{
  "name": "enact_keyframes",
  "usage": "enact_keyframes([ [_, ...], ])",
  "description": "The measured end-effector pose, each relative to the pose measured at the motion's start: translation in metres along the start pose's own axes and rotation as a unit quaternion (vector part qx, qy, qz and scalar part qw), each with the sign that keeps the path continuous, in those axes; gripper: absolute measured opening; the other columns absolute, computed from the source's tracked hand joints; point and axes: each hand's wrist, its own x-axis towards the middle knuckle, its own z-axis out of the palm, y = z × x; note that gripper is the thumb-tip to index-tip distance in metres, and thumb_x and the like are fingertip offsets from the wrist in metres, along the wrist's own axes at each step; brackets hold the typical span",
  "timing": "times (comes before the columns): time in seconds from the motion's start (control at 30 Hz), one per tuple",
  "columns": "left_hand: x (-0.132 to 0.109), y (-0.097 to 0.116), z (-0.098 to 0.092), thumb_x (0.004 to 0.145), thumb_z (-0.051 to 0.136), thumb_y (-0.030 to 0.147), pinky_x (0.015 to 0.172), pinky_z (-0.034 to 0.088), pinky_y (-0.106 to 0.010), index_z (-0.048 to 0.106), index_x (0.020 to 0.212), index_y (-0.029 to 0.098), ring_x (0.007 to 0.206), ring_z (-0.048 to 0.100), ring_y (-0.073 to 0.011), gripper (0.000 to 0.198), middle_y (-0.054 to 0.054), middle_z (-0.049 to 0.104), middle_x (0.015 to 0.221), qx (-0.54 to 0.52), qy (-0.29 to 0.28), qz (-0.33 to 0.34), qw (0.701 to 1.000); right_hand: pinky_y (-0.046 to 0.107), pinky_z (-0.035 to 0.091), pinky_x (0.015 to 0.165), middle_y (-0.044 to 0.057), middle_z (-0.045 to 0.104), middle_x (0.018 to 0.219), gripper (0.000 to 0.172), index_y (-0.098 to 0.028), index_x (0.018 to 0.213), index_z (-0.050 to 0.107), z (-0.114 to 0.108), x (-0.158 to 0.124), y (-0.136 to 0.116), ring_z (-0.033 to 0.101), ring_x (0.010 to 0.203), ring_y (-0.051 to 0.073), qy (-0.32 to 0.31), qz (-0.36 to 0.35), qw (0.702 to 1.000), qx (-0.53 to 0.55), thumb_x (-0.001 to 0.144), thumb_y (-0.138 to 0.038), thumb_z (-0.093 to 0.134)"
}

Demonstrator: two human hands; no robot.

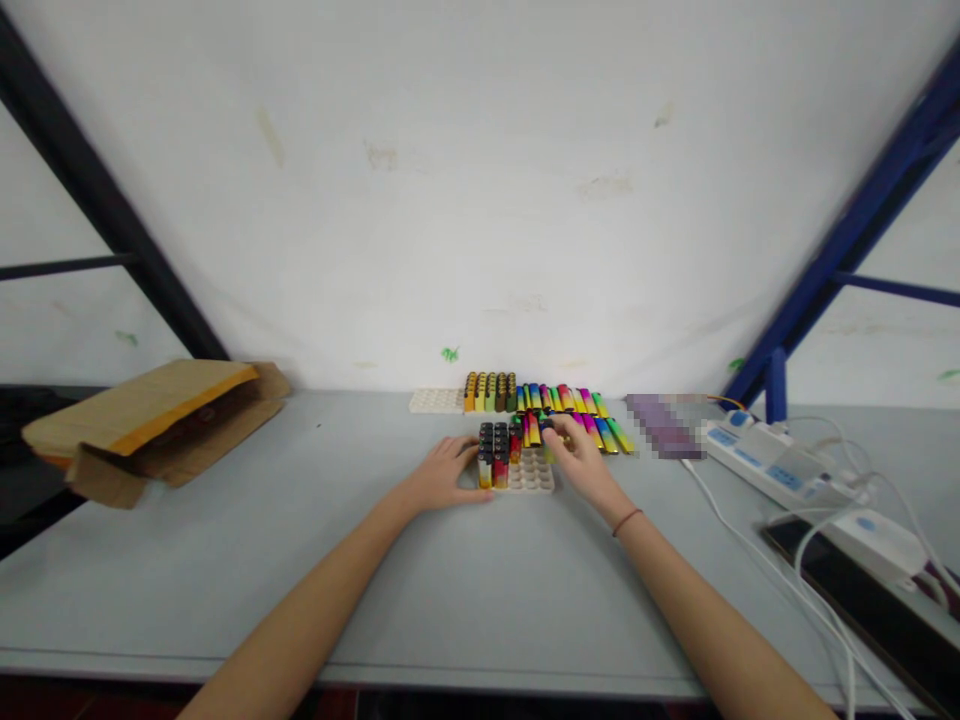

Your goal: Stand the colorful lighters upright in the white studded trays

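Note:
A white tray with round holes (531, 486) lies in front of me. Upright lighters (493, 452) with black tops fill its left part, while holes on the right show bare. My left hand (442, 476) is closed around the tray's left side, thumb at the near corner and fingers behind. Over the tray's right edge, my right hand (583, 464) pinches a lighter (547, 427) with a dark top; its body is mostly hidden by the fingers. Just behind lie bright multicoloured lighters (592, 430) in two rows.
Against the wall stand a block of yellow and green lighters (490, 393) and another white holed tray (435, 401). A brown paper bag (161, 410) lies at left. On the right are a power strip (795, 475), white cables (731, 515) and a dark phone-like slab (855, 590).

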Motion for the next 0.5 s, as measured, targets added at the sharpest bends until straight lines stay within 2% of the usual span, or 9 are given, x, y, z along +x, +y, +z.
enact_keyframes([
  [0.27,0.000,-0.001,0.000,0.074,0.061,0.069,0.106,0.033,-0.048,0.048,0.134,0.016,0.122,0.045,-0.0350,0.081,-0.015,0.048,0.134,-0.017,0.006,0.005,1.000,0.030,0.050,0.071,0.006,0.064,0.089,0.026,-0.018,0.105,0.056,0.007,-0.006,0.000,0.062,0.079,0.018,-0.081,-0.036,0.995,-0.034,0.088,-0.037,0.052],
  [0.4,0.000,-0.001,0.002,0.073,0.063,0.069,0.106,0.033,-0.048,0.048,0.134,0.018,0.122,0.044,-0.0348,0.081,-0.014,0.049,0.134,-0.019,0.009,-0.003,1.000,0.032,0.050,0.075,0.006,0.066,0.088,0.026,-0.019,0.114,0.053,0.008,-0.010,-0.002,0.064,0.081,0.019,-0.108,-0.069,0.981,-0.145,0.091,-0.030,0.048],
  [0.5,-0.001,0.000,0.001,0.073,0.063,0.069,0.107,0.033,-0.047,0.048,0.134,0.019,0.122,0.044,-0.0336,0.080,-0.013,0.048,0.134,-0.016,0.008,-0.001,1.000,0.033,0.049,0.075,0.007,0.068,0.092,0.027,-0.021,0.118,0.054,0.008,-0.012,-0.004,0.064,0.083,0.021,-0.113,-0.109,0.958,-0.241,0.092,-0.028,0.047],
])
